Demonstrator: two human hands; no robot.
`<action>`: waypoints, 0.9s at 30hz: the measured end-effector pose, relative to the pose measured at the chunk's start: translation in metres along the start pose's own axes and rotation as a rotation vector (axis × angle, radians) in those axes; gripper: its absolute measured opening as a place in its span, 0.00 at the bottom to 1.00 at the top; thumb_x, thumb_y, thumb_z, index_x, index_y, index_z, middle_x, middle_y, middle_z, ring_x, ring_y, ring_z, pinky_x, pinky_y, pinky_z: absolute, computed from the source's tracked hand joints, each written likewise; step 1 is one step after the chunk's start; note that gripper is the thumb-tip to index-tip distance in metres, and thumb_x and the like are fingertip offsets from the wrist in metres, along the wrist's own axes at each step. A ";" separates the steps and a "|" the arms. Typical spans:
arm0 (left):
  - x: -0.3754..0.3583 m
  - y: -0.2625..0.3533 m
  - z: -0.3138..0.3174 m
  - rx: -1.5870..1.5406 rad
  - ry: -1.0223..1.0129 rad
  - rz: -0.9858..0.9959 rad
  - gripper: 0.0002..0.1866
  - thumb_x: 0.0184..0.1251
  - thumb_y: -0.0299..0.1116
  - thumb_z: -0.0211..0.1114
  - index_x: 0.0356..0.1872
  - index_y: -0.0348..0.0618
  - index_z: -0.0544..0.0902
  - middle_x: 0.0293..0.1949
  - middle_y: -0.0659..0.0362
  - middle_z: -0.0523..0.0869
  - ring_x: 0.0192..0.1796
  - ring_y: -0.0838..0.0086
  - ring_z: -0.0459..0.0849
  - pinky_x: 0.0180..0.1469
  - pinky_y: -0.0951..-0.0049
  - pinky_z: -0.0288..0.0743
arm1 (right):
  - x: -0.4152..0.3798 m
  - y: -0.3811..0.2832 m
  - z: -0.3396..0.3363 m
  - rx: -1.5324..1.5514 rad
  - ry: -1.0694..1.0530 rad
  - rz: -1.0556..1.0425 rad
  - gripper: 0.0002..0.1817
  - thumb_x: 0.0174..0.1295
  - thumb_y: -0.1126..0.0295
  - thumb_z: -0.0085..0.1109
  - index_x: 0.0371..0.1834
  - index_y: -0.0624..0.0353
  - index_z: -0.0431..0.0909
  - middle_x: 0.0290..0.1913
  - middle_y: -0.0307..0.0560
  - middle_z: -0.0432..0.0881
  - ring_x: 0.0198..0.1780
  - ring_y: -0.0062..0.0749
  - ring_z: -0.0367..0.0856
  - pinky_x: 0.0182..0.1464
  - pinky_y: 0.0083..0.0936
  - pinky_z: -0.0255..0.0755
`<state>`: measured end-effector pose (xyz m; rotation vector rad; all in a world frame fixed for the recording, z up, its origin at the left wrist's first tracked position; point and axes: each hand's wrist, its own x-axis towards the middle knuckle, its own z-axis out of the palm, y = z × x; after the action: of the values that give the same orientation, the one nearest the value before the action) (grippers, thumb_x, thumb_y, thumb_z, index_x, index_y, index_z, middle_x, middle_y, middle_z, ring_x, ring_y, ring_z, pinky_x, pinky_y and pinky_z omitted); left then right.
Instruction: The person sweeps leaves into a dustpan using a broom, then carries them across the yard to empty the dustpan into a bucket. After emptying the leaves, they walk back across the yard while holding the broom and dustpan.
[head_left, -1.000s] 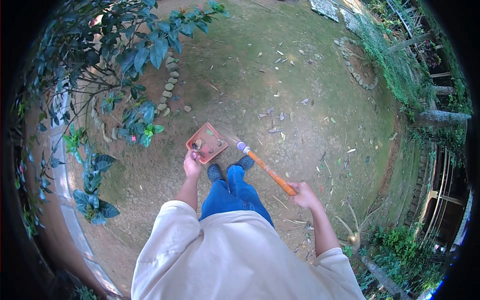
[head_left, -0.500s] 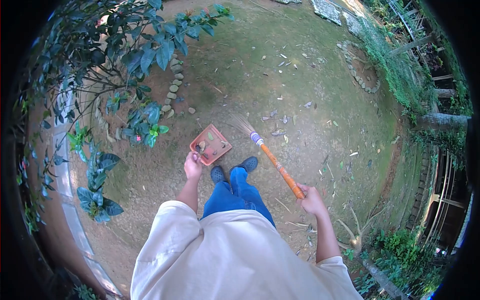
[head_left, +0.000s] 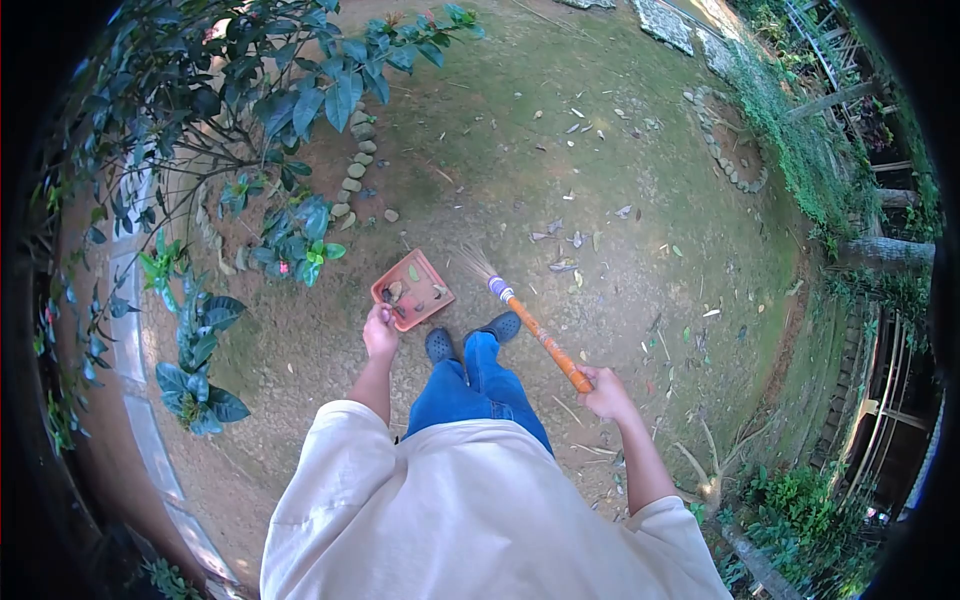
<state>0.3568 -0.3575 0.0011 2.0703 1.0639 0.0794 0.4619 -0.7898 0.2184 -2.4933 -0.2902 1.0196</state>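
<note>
My left hand [head_left: 380, 328] is closed on the near edge of a reddish-orange dustpan [head_left: 432, 302], which has several leaves [head_left: 393, 291] and bits of debris in it. In my right hand [head_left: 604, 392] is the end of a broom's orange handle [head_left: 545, 342], with fingers wrapped round it. The broom slants up and left to a purple-and-white binding, and its thin bristles [head_left: 474, 262] point at the ground just right of the dustpan's open side. My two feet in dark clogs [head_left: 440, 345] stand just below the dustpan and broom.
Dry leaves [head_left: 563, 265] lie scattered on the mossy ground to the right and ahead. A leafy bush [head_left: 300, 100] reaches in from the left, beside a row of stones [head_left: 352, 184]. A stone ring [head_left: 735, 178] lies far right; a cut branch [head_left: 712, 485] stands at lower right.
The broom has moved left, its bristles closer to the dustpan, and my right hand has shifted left with it. The dustpan in my left hand has moved slightly left.
</note>
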 end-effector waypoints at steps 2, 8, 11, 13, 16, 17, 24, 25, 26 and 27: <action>-0.002 0.006 -0.003 -0.018 -0.002 -0.015 0.13 0.59 0.23 0.67 0.46 0.46 0.80 0.40 0.54 0.87 0.45 0.62 0.86 0.50 0.64 0.78 | -0.002 -0.010 -0.005 0.026 -0.117 0.106 0.35 0.44 0.77 0.64 0.63 0.58 0.78 0.42 0.50 0.87 0.24 0.21 0.79 0.29 0.25 0.74; -0.002 0.010 -0.007 -0.016 -0.007 -0.018 0.13 0.60 0.25 0.67 0.47 0.48 0.80 0.44 0.53 0.86 0.48 0.57 0.85 0.51 0.60 0.77 | -0.042 -0.057 -0.042 0.174 -0.228 0.307 0.34 0.45 0.75 0.64 0.63 0.57 0.78 0.49 0.52 0.87 0.50 0.38 0.87 0.52 0.29 0.76; -0.003 0.011 -0.007 -0.028 -0.024 -0.037 0.13 0.61 0.25 0.67 0.47 0.48 0.81 0.44 0.53 0.86 0.49 0.57 0.85 0.51 0.60 0.77 | -0.049 -0.037 -0.034 0.186 -0.090 0.136 0.35 0.44 0.76 0.65 0.63 0.58 0.77 0.49 0.51 0.86 0.44 0.32 0.83 0.48 0.27 0.75; -0.005 0.015 -0.008 -0.026 -0.017 -0.031 0.13 0.61 0.25 0.67 0.47 0.48 0.81 0.44 0.53 0.86 0.49 0.57 0.85 0.51 0.60 0.77 | -0.047 -0.025 -0.031 0.207 0.003 0.036 0.36 0.43 0.78 0.66 0.64 0.58 0.77 0.43 0.46 0.87 0.26 0.22 0.80 0.32 0.25 0.76; -0.003 0.015 -0.006 -0.012 0.007 -0.037 0.14 0.60 0.25 0.67 0.46 0.47 0.80 0.41 0.54 0.86 0.46 0.61 0.86 0.51 0.63 0.77 | -0.048 -0.034 -0.048 0.128 0.010 0.102 0.37 0.43 0.78 0.66 0.65 0.59 0.76 0.41 0.45 0.87 0.25 0.22 0.81 0.34 0.25 0.76; -0.003 0.014 -0.004 -0.005 0.015 -0.041 0.14 0.59 0.24 0.67 0.46 0.47 0.80 0.40 0.55 0.86 0.45 0.63 0.86 0.50 0.64 0.77 | -0.047 -0.041 -0.052 0.123 0.009 0.134 0.37 0.43 0.78 0.65 0.65 0.59 0.76 0.40 0.45 0.87 0.25 0.22 0.81 0.33 0.24 0.76; -0.008 0.017 -0.012 0.008 0.022 -0.044 0.12 0.60 0.23 0.66 0.45 0.45 0.79 0.38 0.56 0.86 0.45 0.64 0.86 0.49 0.64 0.78 | -0.020 -0.028 -0.033 0.126 0.046 0.137 0.37 0.44 0.77 0.64 0.66 0.63 0.74 0.38 0.47 0.87 0.24 0.23 0.81 0.32 0.25 0.75; -0.007 0.017 -0.014 0.015 0.016 -0.049 0.12 0.60 0.23 0.66 0.45 0.45 0.79 0.38 0.56 0.87 0.45 0.64 0.86 0.49 0.64 0.78 | -0.020 -0.031 -0.033 0.121 0.047 0.141 0.37 0.45 0.77 0.64 0.66 0.63 0.74 0.38 0.47 0.87 0.24 0.24 0.81 0.32 0.25 0.75; -0.008 0.015 -0.015 0.022 0.010 -0.053 0.12 0.60 0.23 0.66 0.45 0.45 0.79 0.38 0.56 0.87 0.45 0.64 0.86 0.49 0.64 0.78 | -0.019 -0.026 -0.029 0.111 0.057 0.127 0.37 0.45 0.77 0.64 0.65 0.63 0.74 0.39 0.48 0.87 0.25 0.24 0.81 0.32 0.26 0.75; -0.008 0.011 -0.015 0.021 0.015 -0.050 0.12 0.60 0.23 0.66 0.45 0.45 0.79 0.39 0.56 0.87 0.45 0.64 0.86 0.49 0.64 0.77 | -0.016 -0.021 -0.026 0.101 0.069 0.111 0.37 0.44 0.77 0.63 0.65 0.63 0.74 0.41 0.48 0.87 0.25 0.24 0.81 0.32 0.26 0.75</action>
<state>0.3534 -0.3577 0.0212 2.0636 1.1290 0.0588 0.4681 -0.7845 0.2541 -2.4698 -0.0774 0.9639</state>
